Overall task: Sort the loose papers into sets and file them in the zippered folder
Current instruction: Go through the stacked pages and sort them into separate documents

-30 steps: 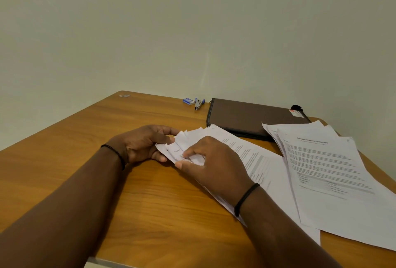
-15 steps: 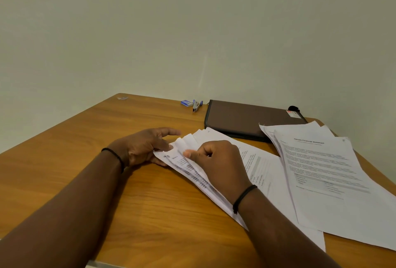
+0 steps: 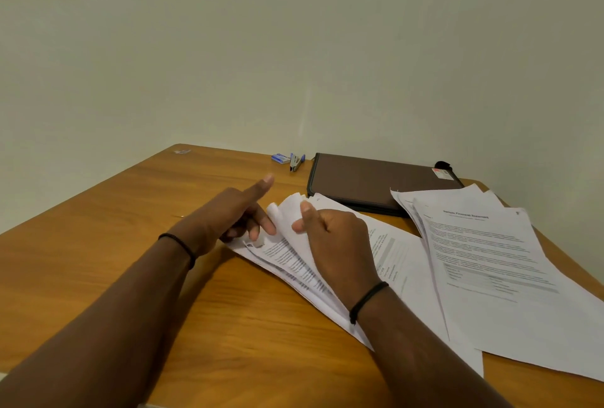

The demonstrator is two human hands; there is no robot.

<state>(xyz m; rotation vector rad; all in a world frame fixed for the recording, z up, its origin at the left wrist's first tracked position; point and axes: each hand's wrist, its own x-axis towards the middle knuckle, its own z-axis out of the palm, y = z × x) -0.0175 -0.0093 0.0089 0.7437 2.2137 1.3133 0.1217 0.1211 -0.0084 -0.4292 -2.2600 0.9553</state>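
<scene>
A fanned stack of printed papers lies on the wooden table in front of me. My right hand pinches the curled-up corners of its upper sheets between thumb and fingers. My left hand is at the stack's left corner, thumb raised, fingertips touching the lifted sheets. A second pile of papers, topped by a financial statement, lies to the right. The brown zippered folder lies closed at the back, partly under both piles.
A small blue stapler and a blue staple box sit at the table's back edge, left of the folder. A black object lies at the folder's far right corner. The wall stands right behind the table.
My right hand has lifted and curled the stack's top corners upward. My left hand has opened, its thumb rising off the paper while its fingertips stay at the sheets.
</scene>
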